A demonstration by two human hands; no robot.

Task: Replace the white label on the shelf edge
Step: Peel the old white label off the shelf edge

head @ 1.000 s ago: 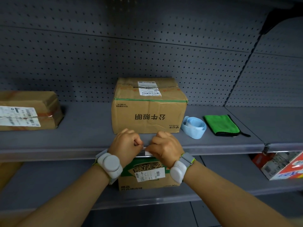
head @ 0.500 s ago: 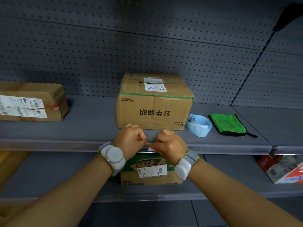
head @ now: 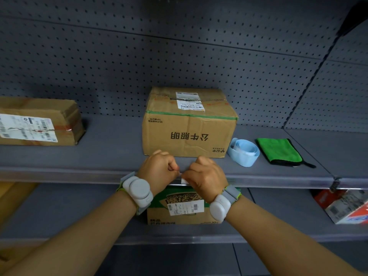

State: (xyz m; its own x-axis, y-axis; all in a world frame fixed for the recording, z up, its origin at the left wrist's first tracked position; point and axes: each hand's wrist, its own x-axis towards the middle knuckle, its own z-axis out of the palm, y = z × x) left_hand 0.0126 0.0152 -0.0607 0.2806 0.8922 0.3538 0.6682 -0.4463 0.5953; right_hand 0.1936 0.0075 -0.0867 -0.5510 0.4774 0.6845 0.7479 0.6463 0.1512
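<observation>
The white label [head: 183, 178] sits on the grey shelf edge [head: 79, 175], mostly hidden behind my fingers; only a small white strip shows between the two fists. My left hand [head: 159, 170] curls at the label's left end, fingertips pinching there. My right hand [head: 205, 177] curls over the label's right part and pinches it against the edge. Both wrists wear white bands.
A cardboard box [head: 189, 124] stands on the shelf just behind my hands. A roll of light blue label tape [head: 244, 153] and a green cloth [head: 278, 152] lie to its right. Another box [head: 37, 122] sits far left. More boxes [head: 179, 208] are on the shelf below.
The view has shifted slightly, so the shelf sits a little lower and rightward in frame. Both hands stay together at the same spot on the shelf edge, still pinching the label.
</observation>
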